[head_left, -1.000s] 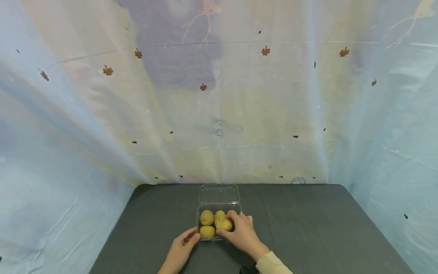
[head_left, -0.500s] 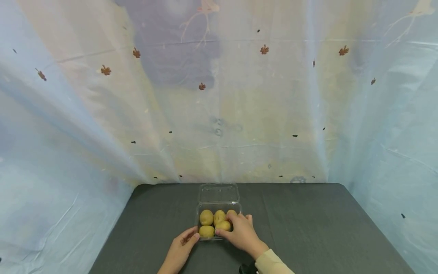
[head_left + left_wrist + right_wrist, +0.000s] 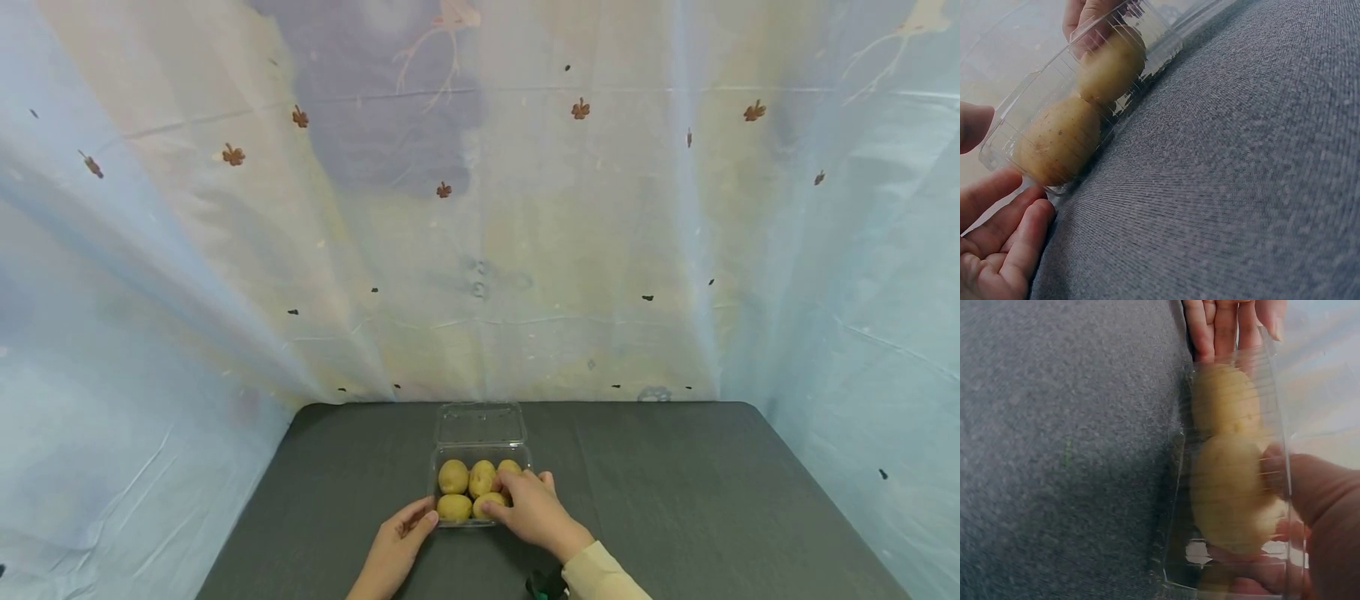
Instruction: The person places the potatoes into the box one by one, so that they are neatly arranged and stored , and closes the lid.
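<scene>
A clear plastic clamshell box (image 3: 432,475) stands on the dark table with its lid (image 3: 481,425) folded back. Inside it lie several yellow potatoes (image 3: 453,477). My right hand (image 3: 536,512) reaches into the box, thumb and fingers about the front right potato (image 3: 1225,487). That potato is partly covered by the hand. At the box's left end, my left hand (image 3: 401,542) touches the outer wall with its fingers (image 3: 1019,231). Its thumb (image 3: 974,127) stands a little apart near the rim in the left wrist view.
A grey-black cloth (image 3: 675,500) covers the table. Pale printed curtains (image 3: 592,233) hang behind it and along both sides. A small dark object (image 3: 546,585) shows beside the right sleeve (image 3: 600,575) at the bottom edge.
The front right potato has gone down into its place in the box. My right thumb has slid slightly to the right over it. The left hand has stayed where it was.
</scene>
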`<action>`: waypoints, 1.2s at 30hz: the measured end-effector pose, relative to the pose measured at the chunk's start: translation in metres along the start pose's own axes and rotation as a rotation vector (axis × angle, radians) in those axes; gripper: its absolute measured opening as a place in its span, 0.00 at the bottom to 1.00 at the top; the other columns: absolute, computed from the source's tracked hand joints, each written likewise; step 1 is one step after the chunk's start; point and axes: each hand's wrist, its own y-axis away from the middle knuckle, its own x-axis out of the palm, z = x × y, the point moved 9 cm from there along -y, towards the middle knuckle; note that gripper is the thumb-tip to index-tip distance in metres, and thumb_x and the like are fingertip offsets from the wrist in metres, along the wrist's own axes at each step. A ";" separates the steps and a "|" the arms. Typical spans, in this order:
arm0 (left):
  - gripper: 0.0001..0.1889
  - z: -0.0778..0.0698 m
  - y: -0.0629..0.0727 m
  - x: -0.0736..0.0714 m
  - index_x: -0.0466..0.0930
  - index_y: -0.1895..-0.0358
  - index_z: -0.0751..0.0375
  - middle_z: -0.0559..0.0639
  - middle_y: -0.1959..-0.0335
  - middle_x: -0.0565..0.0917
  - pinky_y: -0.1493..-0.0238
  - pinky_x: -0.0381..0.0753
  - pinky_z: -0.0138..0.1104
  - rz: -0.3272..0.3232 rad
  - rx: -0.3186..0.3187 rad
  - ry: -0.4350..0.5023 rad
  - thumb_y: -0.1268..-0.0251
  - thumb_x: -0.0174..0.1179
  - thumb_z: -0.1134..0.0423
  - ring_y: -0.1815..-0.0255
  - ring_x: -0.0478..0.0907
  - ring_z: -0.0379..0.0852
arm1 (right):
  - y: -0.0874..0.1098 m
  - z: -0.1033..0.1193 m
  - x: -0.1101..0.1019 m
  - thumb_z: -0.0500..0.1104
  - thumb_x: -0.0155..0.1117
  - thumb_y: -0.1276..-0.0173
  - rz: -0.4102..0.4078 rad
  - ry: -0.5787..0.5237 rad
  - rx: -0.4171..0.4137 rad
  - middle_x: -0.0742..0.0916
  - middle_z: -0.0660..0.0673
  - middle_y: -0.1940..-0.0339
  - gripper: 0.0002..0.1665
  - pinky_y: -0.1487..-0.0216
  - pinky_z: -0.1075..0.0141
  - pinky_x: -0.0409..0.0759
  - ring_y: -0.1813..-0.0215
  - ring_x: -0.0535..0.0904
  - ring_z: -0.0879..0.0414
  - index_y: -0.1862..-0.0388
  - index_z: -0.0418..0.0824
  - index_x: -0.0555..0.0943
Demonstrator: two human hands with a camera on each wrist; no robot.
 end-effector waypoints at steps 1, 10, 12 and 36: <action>0.34 0.000 0.000 0.000 0.71 0.34 0.65 0.60 0.37 0.74 0.43 0.77 0.42 0.000 0.000 -0.001 0.31 0.56 0.42 0.38 0.73 0.55 | 0.000 0.000 -0.001 0.60 0.65 0.35 -0.002 0.002 -0.003 0.74 0.61 0.78 0.14 0.61 0.56 0.53 0.72 0.65 0.60 0.62 0.53 0.79; 0.34 0.000 -0.001 0.000 0.70 0.33 0.65 0.61 0.36 0.74 0.43 0.77 0.43 0.015 -0.008 0.003 0.31 0.55 0.42 0.38 0.73 0.55 | -0.003 0.004 -0.008 0.54 0.70 0.38 -0.028 -0.004 -0.046 0.81 0.66 0.73 0.08 0.60 0.56 0.59 0.69 0.72 0.65 0.67 0.52 0.85; 0.34 0.000 -0.001 0.000 0.70 0.33 0.66 0.61 0.36 0.74 0.43 0.77 0.43 0.016 -0.010 0.005 0.31 0.55 0.42 0.38 0.72 0.56 | -0.003 0.004 -0.007 0.54 0.70 0.38 -0.017 -0.004 -0.042 0.82 0.65 0.72 0.09 0.59 0.56 0.59 0.68 0.73 0.65 0.66 0.51 0.86; 0.33 -0.002 -0.002 -0.001 0.71 0.34 0.66 0.60 0.37 0.75 0.42 0.76 0.45 0.018 -0.013 -0.003 0.31 0.56 0.42 0.37 0.71 0.56 | 0.013 -0.055 -0.033 0.57 0.65 0.34 -0.186 -0.505 0.141 0.79 0.40 0.42 0.32 0.59 0.60 0.79 0.51 0.76 0.51 0.36 0.42 0.73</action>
